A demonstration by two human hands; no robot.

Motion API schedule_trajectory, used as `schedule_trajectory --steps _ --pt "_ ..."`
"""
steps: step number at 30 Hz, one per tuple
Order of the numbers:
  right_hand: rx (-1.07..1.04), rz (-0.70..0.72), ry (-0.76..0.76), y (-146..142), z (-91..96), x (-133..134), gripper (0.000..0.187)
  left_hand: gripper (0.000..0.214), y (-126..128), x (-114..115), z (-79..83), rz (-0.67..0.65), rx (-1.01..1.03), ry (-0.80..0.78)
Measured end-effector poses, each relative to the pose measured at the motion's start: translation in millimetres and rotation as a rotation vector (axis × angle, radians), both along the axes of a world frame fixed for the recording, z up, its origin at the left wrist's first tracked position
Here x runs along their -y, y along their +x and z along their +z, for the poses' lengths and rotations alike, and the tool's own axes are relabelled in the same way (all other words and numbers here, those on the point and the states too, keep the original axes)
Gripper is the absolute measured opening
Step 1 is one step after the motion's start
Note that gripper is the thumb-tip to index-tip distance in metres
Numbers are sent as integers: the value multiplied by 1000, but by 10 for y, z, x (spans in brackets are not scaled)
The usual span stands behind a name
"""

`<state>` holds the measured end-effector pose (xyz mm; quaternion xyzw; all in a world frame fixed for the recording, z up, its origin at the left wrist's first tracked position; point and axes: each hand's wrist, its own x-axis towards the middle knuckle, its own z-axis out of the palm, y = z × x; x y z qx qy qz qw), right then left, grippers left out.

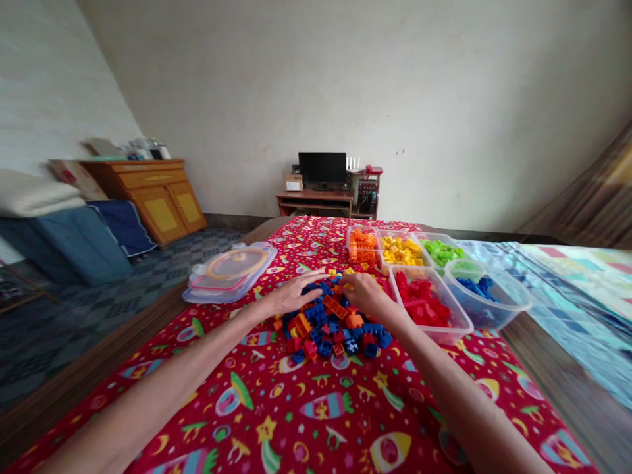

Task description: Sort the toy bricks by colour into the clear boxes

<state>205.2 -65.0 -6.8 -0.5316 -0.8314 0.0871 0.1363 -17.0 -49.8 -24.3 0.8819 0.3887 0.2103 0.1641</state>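
A loose pile of toy building bricks (333,327), mostly blue with orange, red and some yellow ones, lies on the red patterned tablecloth (323,405). My left hand (295,294) reaches over the pile's far left side, fingers stretched out and thumb apart, with no brick visible in it. At the far right side is my right hand (366,294), its fingers bent down and inward among the bricks. Whatever those fingers hold, if anything, is hidden. Just right of that hand stands a clear container of red bricks (423,304).
Behind it are containers of orange bricks (363,243), yellow bricks (402,251) and lime green bricks (442,252). A round tub (508,306) with blue bricks (476,288) stands at right. Stacked lids (232,271) lie at left. A monitor (322,170) stands by the far wall.
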Motion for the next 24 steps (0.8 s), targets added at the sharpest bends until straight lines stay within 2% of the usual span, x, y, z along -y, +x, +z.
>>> schedule_trajectory --steps 5,10,14,20,24 --pt "88 -42 25 -25 34 124 39 47 78 -18 -139 -4 -26 55" --pt "143 -82 29 9 5 111 36 27 18 -178 -205 108 59 96" --pt "95 -120 66 31 43 71 38 24 -88 -219 -214 177 159 57" --pt "-24 -98 110 55 109 89 42 28 -129 -171 -145 113 167 5" --pt "-60 -56 153 20 130 127 35 28 -92 -100 -13 57 83 59"
